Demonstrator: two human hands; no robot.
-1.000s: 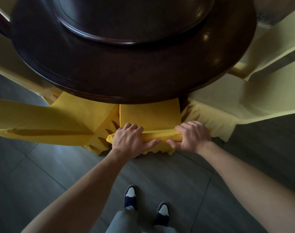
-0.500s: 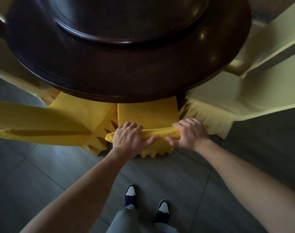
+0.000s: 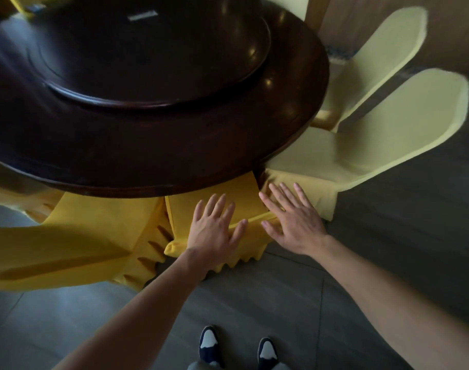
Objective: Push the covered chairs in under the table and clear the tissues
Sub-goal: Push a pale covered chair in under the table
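Head view, looking down at the near edge of a round dark wooden tabletop (image 3: 174,161) with a raised dark turntable (image 3: 137,62) at its centre.

Left hand (image 3: 214,231): fingers (image 3: 220,206) straight and spread wide, holding nothing. The palm lies over the top edge of the deep yellow covered chair (image 3: 190,209) directly in front; contact with the fabric looks likely but cannot be confirmed.

Right hand (image 3: 294,222): fingers also straight and spread wide, holding nothing. It sits over the right end of the same chair's top edge, fingertips reaching toward the pale chair cover beside it. A small ring-like glint shows on one finger.

Deep yellow covered chair: the visible part of its back runs up to the tabletop rim and under it; the pleated skirt hangs to the floor at the near side.

Second deep yellow covered chair (image 3: 67,249): to the left, just beside the first, also tucked toward the table.

Pale yellow covered chair (image 3: 374,134): to the right, seat front under the tabletop edge, back standing clear of the table. Another pale chair (image 3: 382,49) stands farther behind it.

Floor (image 3: 254,303): grey tiles. Two dark shoes with white toes (image 3: 209,343) at the near edge.

Tissues: none identifiable; a small pale rectangular patch on the far turntable may be only a reflection.
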